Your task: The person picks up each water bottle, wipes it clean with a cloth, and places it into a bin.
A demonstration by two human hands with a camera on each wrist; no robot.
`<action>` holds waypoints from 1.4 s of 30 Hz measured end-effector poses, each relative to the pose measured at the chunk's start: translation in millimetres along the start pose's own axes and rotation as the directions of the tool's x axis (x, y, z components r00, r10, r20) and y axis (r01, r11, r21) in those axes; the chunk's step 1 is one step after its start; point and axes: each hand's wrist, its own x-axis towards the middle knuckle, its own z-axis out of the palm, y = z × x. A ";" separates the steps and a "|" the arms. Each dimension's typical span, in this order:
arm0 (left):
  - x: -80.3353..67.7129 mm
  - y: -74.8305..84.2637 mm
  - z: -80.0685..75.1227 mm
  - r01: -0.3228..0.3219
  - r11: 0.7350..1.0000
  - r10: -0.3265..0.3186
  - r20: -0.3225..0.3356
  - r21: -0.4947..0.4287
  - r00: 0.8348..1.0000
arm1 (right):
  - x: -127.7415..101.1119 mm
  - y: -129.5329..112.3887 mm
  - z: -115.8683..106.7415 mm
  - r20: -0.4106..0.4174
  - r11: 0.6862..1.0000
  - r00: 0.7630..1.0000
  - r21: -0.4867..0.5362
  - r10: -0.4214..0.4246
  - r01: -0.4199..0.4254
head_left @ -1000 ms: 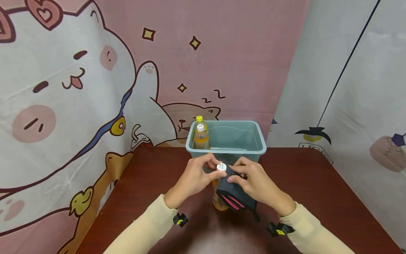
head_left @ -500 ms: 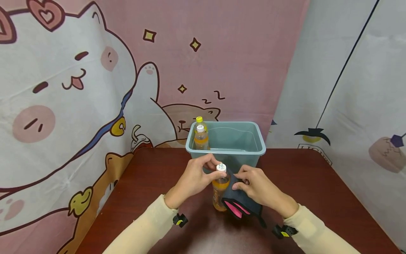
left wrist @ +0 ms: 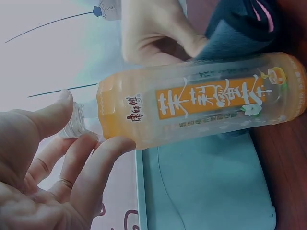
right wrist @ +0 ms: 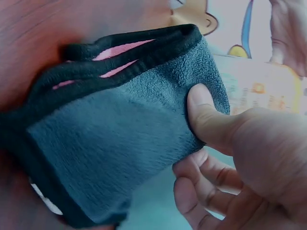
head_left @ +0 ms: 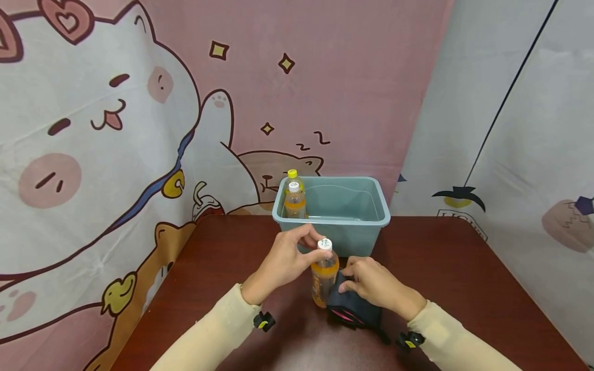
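An orange-labelled plastic drink bottle (head_left: 323, 282) with a white cap stands upright on the table. My left hand (head_left: 289, 257) pinches it at the cap and neck between thumb and fingers. In the left wrist view the label of the bottle (left wrist: 192, 103) faces the camera. Just right of it my right hand (head_left: 378, 286) pinches a folded dark grey cloth (head_left: 355, 306) with black edging and pink inside. The right wrist view shows the thumb lying on top of the cloth (right wrist: 120, 139) and fingers curled beneath it. The cloth's lower edge hangs close over the table, beside the bottle.
Behind the hands a blue-green plastic bin (head_left: 331, 222) stands at the table's back edge. Two bottles stand in its left end, one with a yellow cap (head_left: 292, 173), one with a white cap (head_left: 294, 187). The brown table (head_left: 223, 257) meets a cartoon-printed backdrop (head_left: 362, 77).
My right hand has moved the cloth down along the bottle's right side towards the table, uncovering more of the bottle. The left hand has stayed at the cap.
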 end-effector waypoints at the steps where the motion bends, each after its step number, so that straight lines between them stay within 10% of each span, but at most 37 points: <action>1: 0.0 0.1 0.0 0.002 1.000 -0.002 0.000 0.000 1.000 | -0.4 1.0 2.3 0.009 1.000 1.000 -0.010 0.007 -0.007; 16: -0.7 2.0 0.1 -0.001 1.000 0.001 -0.002 -0.002 1.000 | -3.5 9.0 17.3 0.016 0.998 0.999 0.043 -0.045 0.044; 42: -2.4 1.0 -1.2 -0.014 1.000 0.014 -0.011 0.009 1.000 | -4.8 -15.8 -18.4 -0.340 0.977 0.940 0.196 -0.010 0.082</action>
